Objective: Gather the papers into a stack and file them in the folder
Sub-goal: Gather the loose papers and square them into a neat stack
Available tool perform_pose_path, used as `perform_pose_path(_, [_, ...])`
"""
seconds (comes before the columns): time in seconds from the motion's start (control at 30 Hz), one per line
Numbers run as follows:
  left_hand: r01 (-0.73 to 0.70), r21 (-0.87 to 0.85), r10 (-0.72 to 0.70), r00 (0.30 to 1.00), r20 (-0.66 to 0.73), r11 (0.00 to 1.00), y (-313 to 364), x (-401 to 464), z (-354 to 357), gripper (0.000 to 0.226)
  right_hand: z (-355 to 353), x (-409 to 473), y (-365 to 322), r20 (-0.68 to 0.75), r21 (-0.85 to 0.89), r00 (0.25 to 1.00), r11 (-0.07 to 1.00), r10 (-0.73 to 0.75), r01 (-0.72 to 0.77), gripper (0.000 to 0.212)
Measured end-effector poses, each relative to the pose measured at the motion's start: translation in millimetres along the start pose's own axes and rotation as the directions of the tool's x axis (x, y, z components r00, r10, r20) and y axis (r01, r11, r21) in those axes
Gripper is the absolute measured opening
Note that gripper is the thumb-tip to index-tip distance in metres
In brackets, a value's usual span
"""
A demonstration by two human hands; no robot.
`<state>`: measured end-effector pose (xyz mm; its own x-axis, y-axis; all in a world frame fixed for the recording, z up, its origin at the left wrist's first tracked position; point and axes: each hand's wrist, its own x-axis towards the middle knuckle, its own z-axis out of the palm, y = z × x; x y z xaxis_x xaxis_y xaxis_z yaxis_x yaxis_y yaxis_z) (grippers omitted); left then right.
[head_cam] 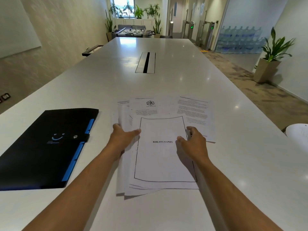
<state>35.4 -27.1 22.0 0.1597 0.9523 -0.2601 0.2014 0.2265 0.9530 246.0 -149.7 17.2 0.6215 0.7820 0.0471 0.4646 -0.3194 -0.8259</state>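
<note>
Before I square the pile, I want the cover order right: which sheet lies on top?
The bordered sheet reading BIBLIOGRAPHY; it overlaps the logo sheet and the dense text sheet.

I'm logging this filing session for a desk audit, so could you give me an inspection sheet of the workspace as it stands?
Surface: long white table, glossy, with a closed cable hatch at its centre.
Job's things: loose papers fanned and overlapping, not yet squared; the Bibliography sheet lies on top. Black folder with blue tabs lies to the left, snapped shut, apart from the papers.
Clutter: a white round object at the right edge, cut off by the frame.
Hands: left hand flat on the pile's left side; right hand on the top sheet's right edge; neither lifts anything.
Cables: nothing seen.
Surroundings: potted plants, foosball table, stacked water bottles, turnstiles.
</note>
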Motion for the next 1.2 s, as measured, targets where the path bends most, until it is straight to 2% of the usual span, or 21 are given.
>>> perform_pose_path(0.07, [0.052, -0.092, -0.038, 0.988, 0.15, 0.994, -2.9, 0.8, 3.7, 0.074, 4.2, -0.5, -1.5, 0.003, 0.037, 1.0, 0.999, 0.004, -0.004, 0.058])
perform_pose_path(0.13, [0.064, -0.098, -0.041, 0.974, 0.221, 0.993, -6.2, 1.7, 3.8, 0.07, 6.9, -0.6, -1.4, 0.009, 0.08, 1.0, 0.997, 0.021, -0.022, 0.057])
perform_pose_path(0.23, [0.063, -0.177, -0.032, 0.985, 0.171, 0.982, -11.9, 3.0, 1.1, 0.067, 6.8, 0.0, 1.1, 0.001, 0.154, 0.998, 0.986, 0.061, -0.061, 0.054])
perform_pose_path(0.33, [0.061, -0.229, -0.038, 0.994, 0.103, 0.971, -16.9, 5.2, -2.1, 0.075, 8.0, 0.2, 2.8, -0.003, 0.21, 0.996, 0.974, 0.084, -0.081, 0.052])
perform_pose_path(0.4, [0.054, -0.204, -0.028, 0.991, 0.129, 0.978, -16.1, 6.5, -1.6, 0.076, 11.3, -0.3, 2.0, 0.005, 0.222, 0.997, 0.972, 0.079, -0.078, 0.052])
perform_pose_path(0.53, [0.029, -0.067, -0.018, 0.988, 0.154, 0.997, -12.4, 8.4, 0.4, 0.066, 16.6, -1.6, 1.9, 0.011, 0.246, 0.998, 0.967, 0.07, -0.07, 0.051])
perform_pose_path(0.6, [-0.021, -0.059, 0.029, 0.99, 0.138, 0.998, -12.5, 12.2, -1.6, 0.061, 15.3, 0.5, 3.3, -0.009, 0.276, 0.996, 0.957, 0.089, -0.083, 0.048])
perform_pose_path(0.7, [-0.113, -0.196, 0.146, 0.975, 0.167, 0.974, -10.0, 15.1, -6.2, 0.068, 12.2, 4.8, 7.1, -0.025, 0.332, 0.99, 0.936, 0.136, -0.12, 0.047])
perform_pose_path(0.73, [-0.15, -0.222, 0.192, 0.964, 0.182, 0.963, -6.6, 14.0, -7.9, 0.069, 11.1, 7.2, 9.0, 0.001, 0.394, 0.987, 0.907, 0.159, -0.147, 0.051])
perform_pose_path(0.77, [-0.187, -0.246, 0.239, 0.95, 0.201, 0.951, -1.7, 12.4, -9.6, 0.068, 10.1, 8.5, 9.6, 0.063, 0.522, 0.98, 0.831, 0.19, -0.195, 0.055])
perform_pose_path(0.83, [-0.24, -0.281, 0.313, 0.916, 0.252, 0.929, 11.5, 7.2, -12.3, 0.067, 6.9, 11.0, 9.2, 0.237, 0.766, 0.949, 0.56, 0.209, -0.314, 0.069])
perform_pose_path(0.87, [-0.256, -0.298, 0.34, 0.898, 0.279, 0.92, 19.3, 4.1, -13.5, 0.07, 3.9, 13.2, 9.5, 0.293, 0.807, 0.936, 0.474, 0.196, -0.352, 0.075])
perform_pose_path(0.93, [-0.292, -0.318, 0.391, 0.864, 0.316, 0.902, 35.4, -2.0, -16.1, 0.074, -3.8, 16.6, 8.9, 0.358, 0.798, 0.92, 0.46, 0.157, -0.389, 0.075])
perform_pose_path(1.03, [-0.348, -0.339, 0.463, 0.81, 0.361, 0.874, 58.1, -11.4, -19.0, 0.07, -16.9, 17.3, 0.9, 0.44, 0.748, 0.897, 0.539, 0.032, -0.386, 0.037])
perform_pose_path(1.1, [-0.367, -0.362, 0.498, 0.772, 0.394, 0.857, 70.4, -16.0, -20.4, 0.069, -22.2, 19.0, -2.3, 0.476, 0.748, 0.876, 0.559, -0.075, -0.358, 0.028])
perform_pose_path(1.2, [-0.418, -0.359, 0.543, 0.73, 0.416, 0.835, 89.6, -21.5, -21.8, 0.068, -30.1, 20.2, -20.8, 0.449, 0.799, 0.862, 0.538, -0.236, -0.269, 0.048])
